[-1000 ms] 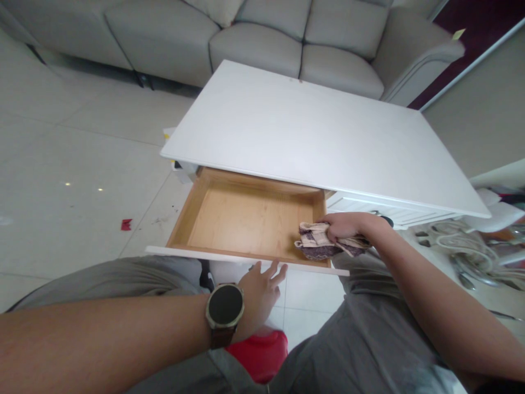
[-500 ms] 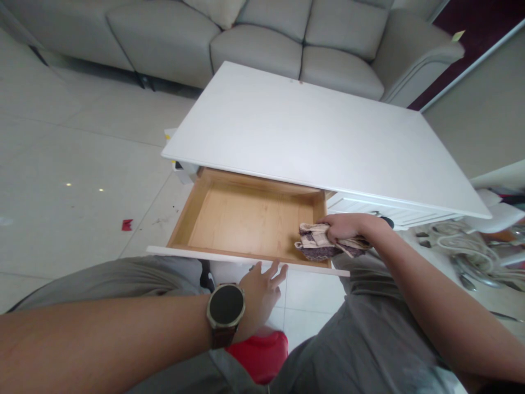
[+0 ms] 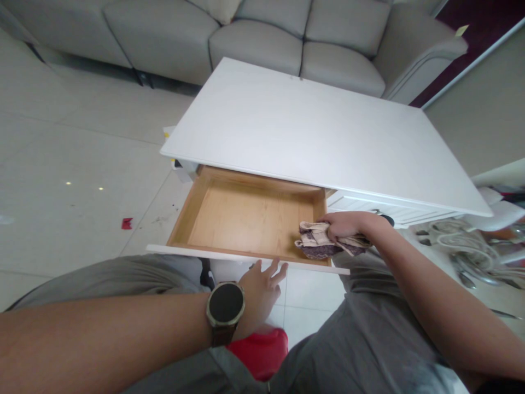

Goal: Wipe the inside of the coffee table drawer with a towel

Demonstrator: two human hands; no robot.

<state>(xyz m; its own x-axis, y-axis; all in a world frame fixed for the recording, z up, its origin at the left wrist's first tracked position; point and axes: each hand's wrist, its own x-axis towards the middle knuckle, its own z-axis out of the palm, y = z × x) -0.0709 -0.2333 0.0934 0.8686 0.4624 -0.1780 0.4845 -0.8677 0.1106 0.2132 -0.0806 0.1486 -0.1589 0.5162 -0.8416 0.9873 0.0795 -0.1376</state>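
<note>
A wooden drawer (image 3: 205, 203) stands pulled out from under a white table (image 3: 311, 131). My right hand (image 3: 343, 225) is closed on a crumpled patterned cloth (image 3: 318, 244), which rests on the drawer floor in the near right corner. My left hand (image 3: 260, 288), with a dark watch on its wrist, has fingers spread and touches the underside of the drawer's white front (image 3: 192, 251). The rest of the drawer floor is bare wood.
A grey sofa (image 3: 262, 38) stands behind the table. A red stool (image 3: 262, 353) shows between my knees. A white fan and cables (image 3: 471, 246) lie on the floor at the right. A small red scrap (image 3: 127, 222) sits on the tiles at the left.
</note>
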